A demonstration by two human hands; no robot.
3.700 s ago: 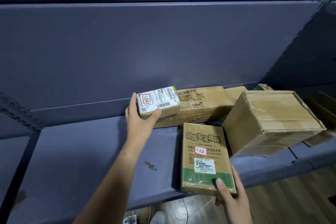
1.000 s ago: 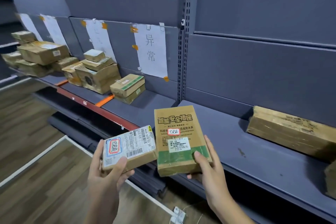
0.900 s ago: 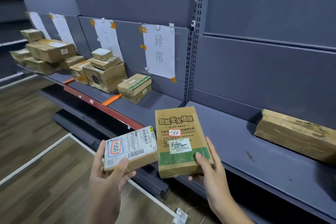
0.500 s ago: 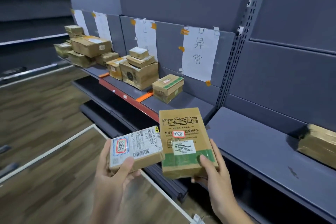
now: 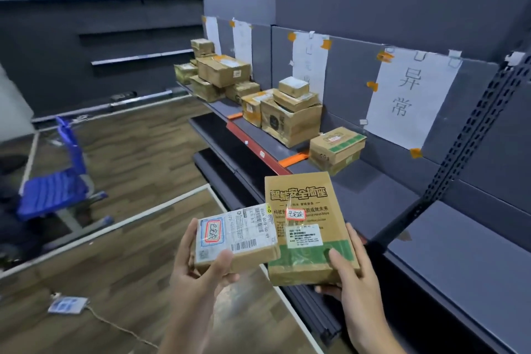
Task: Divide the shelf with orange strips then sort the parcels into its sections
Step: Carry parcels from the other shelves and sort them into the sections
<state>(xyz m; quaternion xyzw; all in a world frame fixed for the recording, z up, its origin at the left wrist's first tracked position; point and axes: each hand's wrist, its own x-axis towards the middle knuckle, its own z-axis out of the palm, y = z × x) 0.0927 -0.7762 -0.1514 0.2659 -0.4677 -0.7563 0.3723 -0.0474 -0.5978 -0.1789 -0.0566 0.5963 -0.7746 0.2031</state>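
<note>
Dark shelf [image 5: 382, 190] sections, split by orange strips [image 5: 293, 158], hold stacked parcels [image 5: 290, 115]. Left hand [image 5: 198, 264] has its grip curled round a small labelled parcel [image 5: 235, 236]; right hand [image 5: 353, 270] clasps a taller parcel [image 5: 307, 227]. Their edges overlap, so either might slip, or land in the wrong section.

Both parcels lifted off the shelf [image 5: 459, 241]; view swung left, blue chair [image 5: 51, 190] appeared

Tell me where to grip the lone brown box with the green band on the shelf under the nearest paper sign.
Take the brown cardboard box with the green band across its two long sides, coming from above and the aisle side. Its top is bare and nothing touches it; the back panel behind it blocks that side.
</note>
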